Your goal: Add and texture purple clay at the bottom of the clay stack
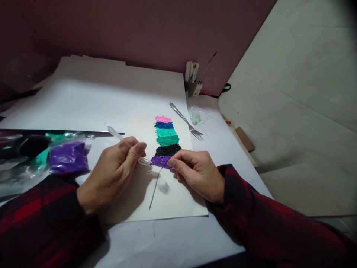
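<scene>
My left hand [111,173] is closed around a clear plastic fork [144,161], whose tines reach the left end of a textured purple band [159,160]. At that band's right end, my right hand [198,174] has thumb and forefinger pinched together; what lies between them, if anything, is hidden. Above the purple, a rough black band [166,149], green bands [167,139], a blue band [163,125] and a pink band [163,119] form a column on the cream paper [134,204]. A thin dark line [154,190] runs down below the column.
A metal fork [184,121] lies right of the column, beside a small clear bag [199,116] with green bits. Bagged purple clay [68,157] and a black bag [25,146] sit left. Large white sheets [111,93] cover the back; a pen holder [192,78] stands behind.
</scene>
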### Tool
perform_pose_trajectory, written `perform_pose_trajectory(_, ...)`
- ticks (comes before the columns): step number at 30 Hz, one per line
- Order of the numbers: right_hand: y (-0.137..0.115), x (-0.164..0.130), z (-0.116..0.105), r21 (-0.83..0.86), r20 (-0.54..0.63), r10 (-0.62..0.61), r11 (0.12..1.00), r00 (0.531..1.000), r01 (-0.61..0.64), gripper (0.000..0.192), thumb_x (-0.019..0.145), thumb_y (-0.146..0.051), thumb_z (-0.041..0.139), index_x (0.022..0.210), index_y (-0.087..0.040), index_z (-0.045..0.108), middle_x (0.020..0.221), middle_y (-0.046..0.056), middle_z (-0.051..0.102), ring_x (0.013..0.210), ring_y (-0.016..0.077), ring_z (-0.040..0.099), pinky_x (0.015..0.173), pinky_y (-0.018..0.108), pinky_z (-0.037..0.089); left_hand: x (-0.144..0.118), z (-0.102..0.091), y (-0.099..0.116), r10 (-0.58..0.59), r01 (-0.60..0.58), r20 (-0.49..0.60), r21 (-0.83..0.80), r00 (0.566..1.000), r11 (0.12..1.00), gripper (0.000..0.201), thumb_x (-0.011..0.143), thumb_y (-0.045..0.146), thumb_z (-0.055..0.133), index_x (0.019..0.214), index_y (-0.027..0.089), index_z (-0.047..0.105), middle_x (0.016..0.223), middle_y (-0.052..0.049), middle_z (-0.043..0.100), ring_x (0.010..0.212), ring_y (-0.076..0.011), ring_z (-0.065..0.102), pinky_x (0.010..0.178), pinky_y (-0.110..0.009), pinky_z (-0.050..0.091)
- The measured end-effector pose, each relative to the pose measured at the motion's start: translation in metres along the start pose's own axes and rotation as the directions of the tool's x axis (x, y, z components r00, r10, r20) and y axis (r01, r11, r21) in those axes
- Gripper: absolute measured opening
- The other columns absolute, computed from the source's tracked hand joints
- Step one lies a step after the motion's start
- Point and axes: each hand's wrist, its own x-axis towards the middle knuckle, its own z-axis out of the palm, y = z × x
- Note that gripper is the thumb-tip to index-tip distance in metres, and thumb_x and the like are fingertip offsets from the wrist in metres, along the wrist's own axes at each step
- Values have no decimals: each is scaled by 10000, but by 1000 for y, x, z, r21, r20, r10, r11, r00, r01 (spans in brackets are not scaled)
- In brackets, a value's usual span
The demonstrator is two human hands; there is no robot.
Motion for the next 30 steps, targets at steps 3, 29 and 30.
perform_pose_trajectory(3,0,0,0,-2,2,2,1000,1000,-2,239,895,-293,542,717,-152,616,532,-29,552,467,70,496,480,206,409,0,0,1,9,-9,17,-10,1000,1000,349,953,410,369,732,210,551,670,-2,567,642,-159,537,589,-275,419)
perform_pose_trajectory(29,-1,3,1,165,-39,74,984,997,-67,242,877,-317,571,713,-144,615,492,-42,524,429,63,486,453,203,425,-3,-1,6,48,-28,148,-137,988,990,359,959,416,362,751,196,555,702,-11,584,677,-162,560,586,-273,431)
perform_pose_trajectory(30,-2,3,1,163,-38,72,984,997,-65,243,876,-313,572,709,-143,615,493,-41,524,430,63,487,447,199,424,-3,-1,7,48,-26,163,-135,986,991,354,958,417,360,758,199,555,706,-12,591,683,-166,567,585,-275,434)
